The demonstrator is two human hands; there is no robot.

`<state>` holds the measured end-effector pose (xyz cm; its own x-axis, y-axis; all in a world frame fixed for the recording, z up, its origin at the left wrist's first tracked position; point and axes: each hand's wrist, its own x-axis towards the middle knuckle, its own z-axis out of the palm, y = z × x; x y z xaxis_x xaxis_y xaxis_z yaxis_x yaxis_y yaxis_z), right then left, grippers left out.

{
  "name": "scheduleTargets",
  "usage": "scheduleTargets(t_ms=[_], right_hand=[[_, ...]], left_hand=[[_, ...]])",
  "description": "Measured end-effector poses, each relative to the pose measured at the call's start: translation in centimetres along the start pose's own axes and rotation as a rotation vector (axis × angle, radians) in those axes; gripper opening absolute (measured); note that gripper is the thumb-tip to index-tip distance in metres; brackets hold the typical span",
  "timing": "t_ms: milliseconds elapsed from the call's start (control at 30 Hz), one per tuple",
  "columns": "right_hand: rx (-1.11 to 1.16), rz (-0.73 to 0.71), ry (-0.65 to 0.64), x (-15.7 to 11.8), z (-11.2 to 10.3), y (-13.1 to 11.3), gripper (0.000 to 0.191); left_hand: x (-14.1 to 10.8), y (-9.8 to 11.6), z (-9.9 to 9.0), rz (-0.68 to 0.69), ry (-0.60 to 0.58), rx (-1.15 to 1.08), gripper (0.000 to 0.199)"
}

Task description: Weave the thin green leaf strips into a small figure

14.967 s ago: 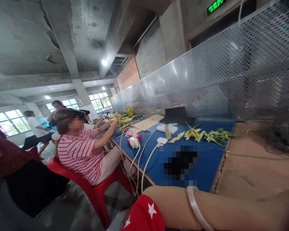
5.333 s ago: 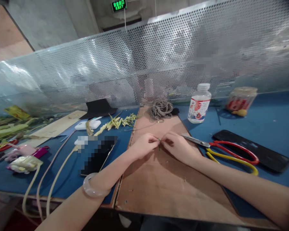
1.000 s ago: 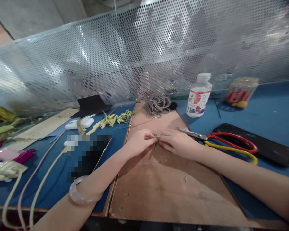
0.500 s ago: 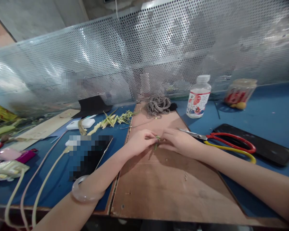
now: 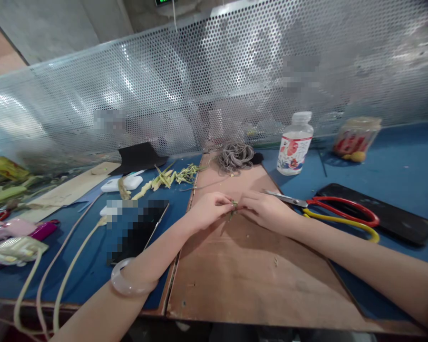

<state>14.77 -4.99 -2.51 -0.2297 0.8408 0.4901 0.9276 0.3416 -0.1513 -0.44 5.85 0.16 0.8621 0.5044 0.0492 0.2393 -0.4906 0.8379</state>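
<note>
Over the middle of the wooden board [image 5: 257, 285], the left hand [image 5: 211, 211] pinches a small green strip [image 5: 233, 207] between thumb and fingertips; the right hand [image 5: 266, 209], close on the right, pinches it too, its grip partly hidden. A light, even hold probably suits so thin a piece, both wrists steady. Just beyond the right hand lie scissors [image 5: 301, 203], so minding the blades seems wise. Farther, coiled grey cord [image 5: 234, 156] rests at the board's far end.

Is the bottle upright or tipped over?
Upright: the bottle stands base-down on the blue tabletop, its neck at the top.
</note>
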Motion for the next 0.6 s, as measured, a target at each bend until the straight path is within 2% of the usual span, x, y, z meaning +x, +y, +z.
scheduleTargets(t_ms=[167, 400, 600], right_hand=[[0.06, 0.066, 0.015, -0.01, -0.01, -0.37, 0.013], [0.119, 0.114, -0.046, 0.16, 0.06, -0.54, 0.016], [0.078, 0.131, -0.069, 0.33, 0.02, -0.67, 0.018]], left_hand=[[-0.08, 0.16, -0.04, -0.017, -0.01, -0.023, 0.016], [-0.12, -0.1, -0.03, -0.004, -0.005, -0.004, 0.013], [-0.19, -0.35, -0.09, 0.066, 0.032, 0.087, 0.012]])
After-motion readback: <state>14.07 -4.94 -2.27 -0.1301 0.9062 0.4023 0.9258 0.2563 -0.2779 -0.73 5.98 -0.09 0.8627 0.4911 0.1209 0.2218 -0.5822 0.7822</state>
